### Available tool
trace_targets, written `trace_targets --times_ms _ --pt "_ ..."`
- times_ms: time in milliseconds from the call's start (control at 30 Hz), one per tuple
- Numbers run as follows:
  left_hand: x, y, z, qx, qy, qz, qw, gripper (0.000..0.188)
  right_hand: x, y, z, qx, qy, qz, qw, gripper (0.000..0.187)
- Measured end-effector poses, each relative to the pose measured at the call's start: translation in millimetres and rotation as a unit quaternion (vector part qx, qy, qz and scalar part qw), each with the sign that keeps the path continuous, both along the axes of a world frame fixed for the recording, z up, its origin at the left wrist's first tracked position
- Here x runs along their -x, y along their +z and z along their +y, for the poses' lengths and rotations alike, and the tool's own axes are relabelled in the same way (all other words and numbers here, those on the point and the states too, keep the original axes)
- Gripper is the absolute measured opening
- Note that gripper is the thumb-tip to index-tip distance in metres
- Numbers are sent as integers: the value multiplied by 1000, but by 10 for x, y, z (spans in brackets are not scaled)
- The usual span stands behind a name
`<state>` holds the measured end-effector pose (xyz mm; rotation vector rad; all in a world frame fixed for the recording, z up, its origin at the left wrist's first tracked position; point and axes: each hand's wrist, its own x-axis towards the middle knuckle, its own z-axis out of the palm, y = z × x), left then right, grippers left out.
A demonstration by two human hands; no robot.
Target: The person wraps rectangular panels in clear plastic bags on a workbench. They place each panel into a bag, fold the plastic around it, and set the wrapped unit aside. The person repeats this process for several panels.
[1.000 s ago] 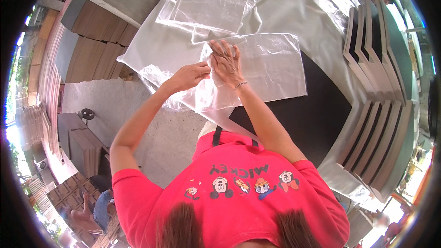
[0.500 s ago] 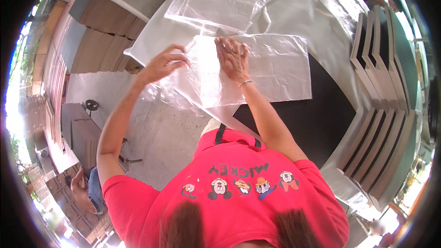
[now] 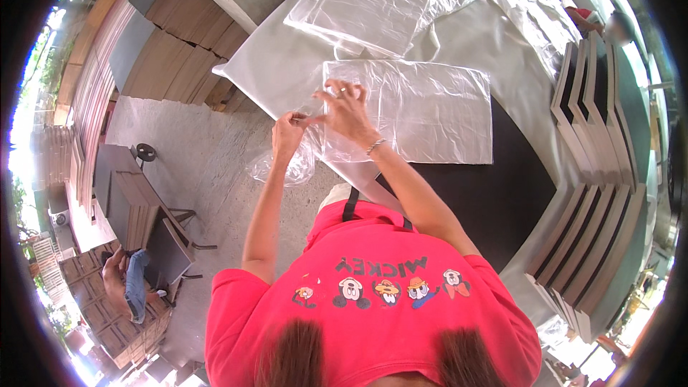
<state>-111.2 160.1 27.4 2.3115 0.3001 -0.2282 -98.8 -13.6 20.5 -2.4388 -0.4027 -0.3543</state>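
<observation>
A flat clear plastic bag (image 3: 437,115) lies on the table over a white sheet and a black panel (image 3: 473,197). At its left edge, my left hand (image 3: 289,132) is closed in a pinch on thin clear plastic, and a crumpled part hangs off the table edge beside that wrist. My right hand (image 3: 349,113), wearing a ring and bracelet, is over the bag's left end with its fingers curved and apart. Its thumb reaches to the left fingertips. Farther back lies a pile of clear plastic bags (image 3: 369,3).
Stacked panels (image 3: 595,244) stand along the right side of the table. Piles of brown boards (image 3: 172,50) rise at the far left. On the left, a person's arm in a blue sleeve (image 3: 135,283) is beside dark panels on a stand. Grey concrete floor (image 3: 215,201) lies between.
My left hand has moved right and down and now pinches plastic. My right hand has lifted from the bag's middle and shifted left to meet it.
</observation>
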Motion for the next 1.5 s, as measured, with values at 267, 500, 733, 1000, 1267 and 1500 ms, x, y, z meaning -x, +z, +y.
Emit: trace_targets --times_ms 267,500,733,1000,1267,1500 --pt "67 -204 172 229 141 15 963 36 -108 -96 67 -217 32 163 962 11" --pt "175 384 -175 -79 87 -213 970 38 -234 11 -284 -539 38 291 789 19" --pt "-149 73 -535 -69 -3 -55 996 45 -121 141 -495 -426 46 187 884 21" --pt "-289 -16 -740 18 37 -53 998 50 301 -218 -2533 33 -656 47 752 36" --pt "-385 67 -792 -53 24 -195 979 20 438 -135 -2835 -266 -579 12 770 14" --pt "-432 500 -332 102 149 -323 929 17 695 116 -3583 -451 -589 -37 670 8"
